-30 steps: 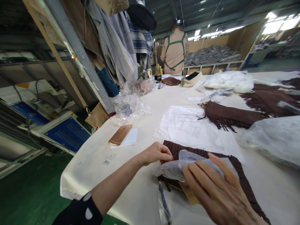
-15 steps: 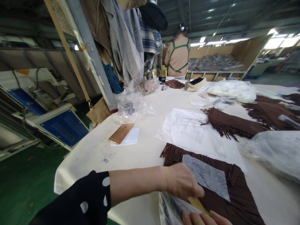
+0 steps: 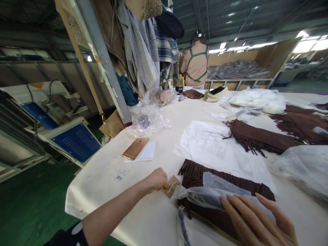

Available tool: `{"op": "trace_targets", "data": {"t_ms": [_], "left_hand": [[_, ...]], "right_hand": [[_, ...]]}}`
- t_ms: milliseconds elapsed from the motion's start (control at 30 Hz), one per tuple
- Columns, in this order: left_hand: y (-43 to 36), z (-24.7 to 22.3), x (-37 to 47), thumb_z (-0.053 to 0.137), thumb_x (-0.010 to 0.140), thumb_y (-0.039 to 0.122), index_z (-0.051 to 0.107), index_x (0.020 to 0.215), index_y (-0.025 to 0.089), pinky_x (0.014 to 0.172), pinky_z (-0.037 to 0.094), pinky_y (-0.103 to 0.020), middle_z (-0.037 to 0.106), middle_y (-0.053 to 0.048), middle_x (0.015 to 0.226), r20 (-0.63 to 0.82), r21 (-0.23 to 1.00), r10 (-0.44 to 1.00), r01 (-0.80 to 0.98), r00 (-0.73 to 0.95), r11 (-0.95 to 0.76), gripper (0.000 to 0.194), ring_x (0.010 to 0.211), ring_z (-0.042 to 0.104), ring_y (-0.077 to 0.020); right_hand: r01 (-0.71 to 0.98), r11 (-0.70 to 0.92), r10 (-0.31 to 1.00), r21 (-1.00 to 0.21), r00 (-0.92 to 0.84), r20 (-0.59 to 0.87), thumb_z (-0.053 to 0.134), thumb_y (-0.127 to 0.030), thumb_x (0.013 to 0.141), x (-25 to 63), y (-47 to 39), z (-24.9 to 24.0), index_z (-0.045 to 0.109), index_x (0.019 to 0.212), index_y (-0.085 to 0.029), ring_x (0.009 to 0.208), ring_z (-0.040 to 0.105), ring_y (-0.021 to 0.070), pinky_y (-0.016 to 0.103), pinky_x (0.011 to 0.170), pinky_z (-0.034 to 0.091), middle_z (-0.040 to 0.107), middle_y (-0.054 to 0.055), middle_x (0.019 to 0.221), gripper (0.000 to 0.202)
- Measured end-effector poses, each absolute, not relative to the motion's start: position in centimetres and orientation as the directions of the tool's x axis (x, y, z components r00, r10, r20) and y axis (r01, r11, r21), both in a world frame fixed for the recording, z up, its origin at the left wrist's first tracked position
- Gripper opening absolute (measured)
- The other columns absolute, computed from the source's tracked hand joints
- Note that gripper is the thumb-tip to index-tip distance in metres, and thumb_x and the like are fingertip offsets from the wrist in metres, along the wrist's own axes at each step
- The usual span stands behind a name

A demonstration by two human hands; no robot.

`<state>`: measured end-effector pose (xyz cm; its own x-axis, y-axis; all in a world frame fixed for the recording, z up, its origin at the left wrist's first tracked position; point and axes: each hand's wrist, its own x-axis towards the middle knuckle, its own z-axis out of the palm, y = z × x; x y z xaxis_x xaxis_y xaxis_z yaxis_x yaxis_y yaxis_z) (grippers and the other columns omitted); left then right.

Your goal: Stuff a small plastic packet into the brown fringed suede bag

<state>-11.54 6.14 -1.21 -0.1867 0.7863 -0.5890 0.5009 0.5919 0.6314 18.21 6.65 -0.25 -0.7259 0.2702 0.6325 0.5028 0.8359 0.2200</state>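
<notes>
Left hand (image 3: 157, 180) pulled back leftward, fingers now pinching tan tag (image 3: 172, 186); right hand (image 3: 258, 220) flat, fingers spread on plastic bag (image 3: 217, 194) over brown fringed cloth (image 3: 194, 172) near bench (image 3: 102, 181) edge. Tag writing unreadable.

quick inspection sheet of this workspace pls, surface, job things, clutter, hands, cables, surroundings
surface: large cream cloth-covered table, printed white paper sheets lying on it.
job's things: folded dark brown fringed garment under a clear plastic bag; small tan cardboard tag.
clutter: rose-gold phone, crumpled clear plastic, more brown fringed pieces.
grippers: left hand pinches the tag; right hand flat on the bag.
cables: dark cable on the left-side machine.
surroundings: hanging checked coats, person in a tan top.
</notes>
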Motion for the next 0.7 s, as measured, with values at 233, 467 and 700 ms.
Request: {"op": "trace_targets", "data": {"t_ms": [233, 467, 700], "left_hand": [[10.3, -0.9, -8.0, 0.057, 0.065, 0.002, 0.046, 0.046, 0.015, 0.038, 0.025, -0.019, 0.038, 0.01, 0.034, -0.72, 0.54, 0.691, 0.574, -0.065, 0.616, 0.026, 0.033, 0.033, -0.006], [8.4, -1.0, -7.3, 0.049, 0.056, 0.004, 0.054, 0.046, 0.015, 0.043, 0.029, -0.02, 0.039, 0.008, 0.035, -0.587, 0.66, 0.807, 0.535, -0.072, 0.528, 0.015, 0.039, 0.039, -0.0083], [7.7, -2.9, -6.8, 0.048, 0.05, 0.004, 0.056, 0.057, 0.014, 0.043, 0.037, -0.02, 0.046, 0.008, 0.041, -0.501, 0.764, 0.854, 0.391, -0.14, 0.512, 0.014, 0.042, 0.048, -0.0109]], "right_hand": [[0.644, 0.76, 0.399, 0.084, -0.565, 0.722, 0.043, -0.017, 0.089, 18.4, 9.4, -1.5, 0.061, 0.105, -0.022, 0.096, 0.056, 0.0227, 0.045, 0.094, 0.033, 0.066, 0.008, 0.098, 0.025], [0.699, 0.714, 0.493, 0.048, -0.55, 0.674, 0.039, -0.012, 0.089, 18.8, 9.3, -4.4, 0.062, 0.106, -0.02, 0.09, 0.054, 0.0193, 0.032, 0.076, 0.04, 0.062, 0.007, 0.094, 0.03], [0.688, 0.709, 0.618, -0.155, -0.5, 0.607, 0.041, -0.016, 0.089, 18.6, 9.3, -5.1, 0.059, 0.11, -0.018, 0.088, 0.055, 0.0196, 0.033, 0.077, 0.048, 0.061, 0.008, 0.096, 0.029]]}}
